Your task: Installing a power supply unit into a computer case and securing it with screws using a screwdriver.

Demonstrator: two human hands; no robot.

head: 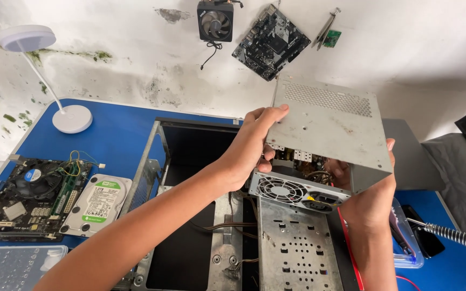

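A grey metal power supply unit (330,126) with a round fan grille is lifted above the open computer case (190,178) on the blue table. My left hand (254,145) grips its left edge, thumb on top. My right hand (370,196) holds it from below at the right corner. Cables hang from the unit's underside into the case.
A motherboard (28,196) and a hard drive (97,203) lie on the blue table (114,134) at left, behind them a white desk lamp (71,118). A clear plastic box (12,267) sits front left. Tools and a small tray (408,242) lie right. A cooler fan (215,21), another board and a card hang on the wall.
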